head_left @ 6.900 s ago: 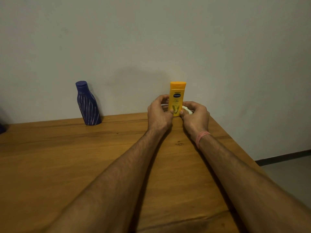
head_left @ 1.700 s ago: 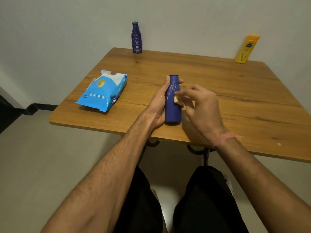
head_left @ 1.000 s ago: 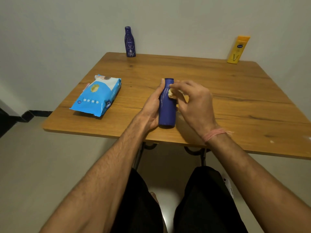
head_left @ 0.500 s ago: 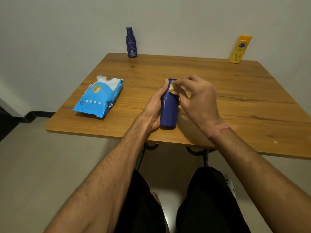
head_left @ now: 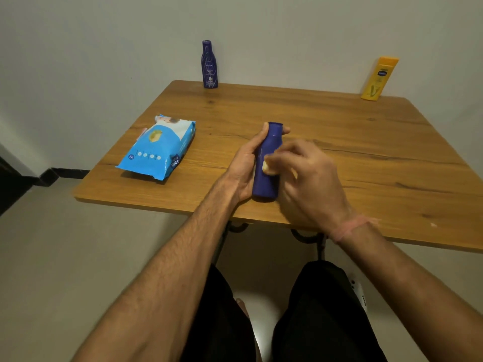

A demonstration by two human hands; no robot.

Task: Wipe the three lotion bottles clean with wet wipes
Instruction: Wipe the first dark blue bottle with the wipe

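The left hand (head_left: 244,168) wraps its fingers around the blue bottle (head_left: 268,163) to keep it standing near the front edge of the surface (head_left: 339,126), so the right hand (head_left: 305,184), fingers pinching a wipe (head_left: 266,166), can rub its side.

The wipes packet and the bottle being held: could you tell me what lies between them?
Only bare table separates wipes packet from bottle, head view.

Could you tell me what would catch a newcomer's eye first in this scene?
Both hands meet at the wooden table's near edge: the left hand grips an upright blue bottle while the right hand presses a wet wipe on it. A bright blue wipes pack lies left; a dark blue bottle and a yellow bottle stand by the wall.
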